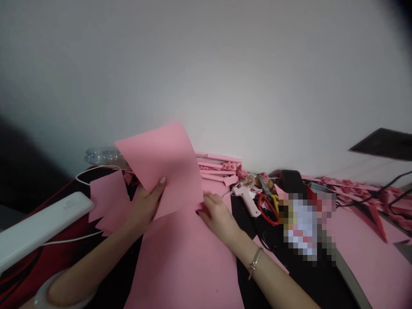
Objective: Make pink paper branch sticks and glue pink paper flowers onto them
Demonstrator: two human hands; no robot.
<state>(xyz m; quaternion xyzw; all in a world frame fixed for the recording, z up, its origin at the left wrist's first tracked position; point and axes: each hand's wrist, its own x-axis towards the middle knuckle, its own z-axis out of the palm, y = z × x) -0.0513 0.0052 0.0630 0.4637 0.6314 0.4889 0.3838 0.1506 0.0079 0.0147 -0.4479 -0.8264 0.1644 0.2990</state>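
Observation:
A pink paper sheet (170, 159) is raised in the middle of the view. My left hand (149, 199) grips its lower left part, with the thumb on the front face and the other fingers hidden behind. At the sheet's lower right edge is my right hand (217, 212), its fingers curled and pressed together on the paper's edge. Beneath both hands lies a larger pink sheet (189, 262), running down to the bottom of the view.
Left are smaller pink pieces (111, 193), a white bar-shaped device (48, 227) and a clear bottle (103, 155). Right are a pink glue gun (247, 199), red-handled scissors (268, 209) and a large pink sheet (367, 257). Rolled pink paper (222, 159) lies by the wall.

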